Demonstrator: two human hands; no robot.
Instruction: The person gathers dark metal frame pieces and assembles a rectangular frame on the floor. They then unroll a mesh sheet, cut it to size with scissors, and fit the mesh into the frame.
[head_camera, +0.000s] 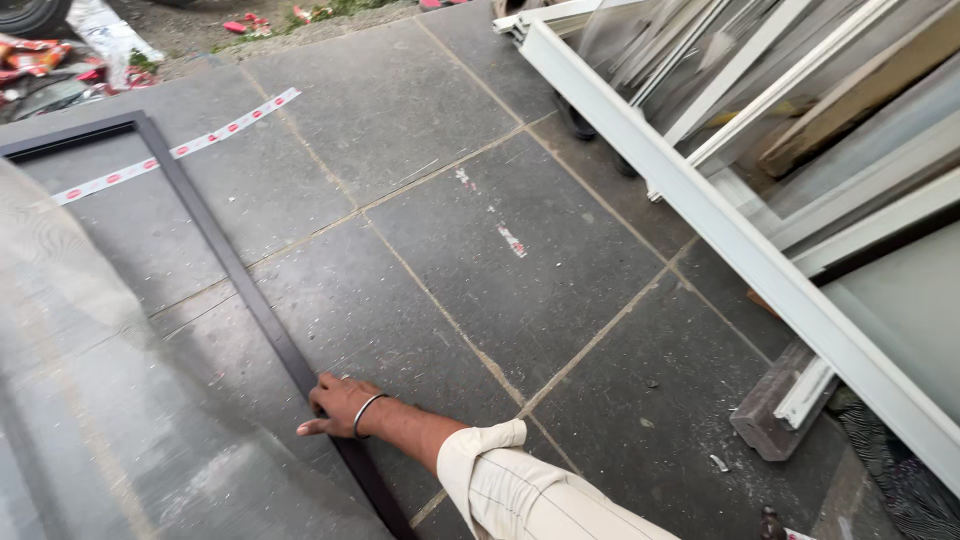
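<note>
One hand in view: only the right hand (335, 405) shows, reaching in from the lower edge in a pale rolled sleeve (520, 490); the left hand is out of the picture.
Floor: large dark stone slabs (520, 250) with pale joints carry everything here — there is no tabletop.
White frames: a stack of white window frames (720, 220) leans at the right, its foot resting on a short block (765, 405), which seems to keep the lower edge off the stone.
Dark frame: a big dark rectangular frame (215, 240) lies flat on the slabs, one long bar running from the upper left down to the lower middle; lying flat, its whole length can be reached from above.
Sheet: a filmy translucent sheet (90, 400) covers the frame's interior at the lower left, blurring the slabs beneath.
Tape: a white strip with red marks (170, 152) lies across the frame's far corner.
Right hand: palm down, fingers loosely curled onto the dark bar, thumb stretched toward the sheet — pressing rather than pinching, apparently steadying the bar.
Bangle: a thin metal ring (365, 413) sits at the wrist.
</note>
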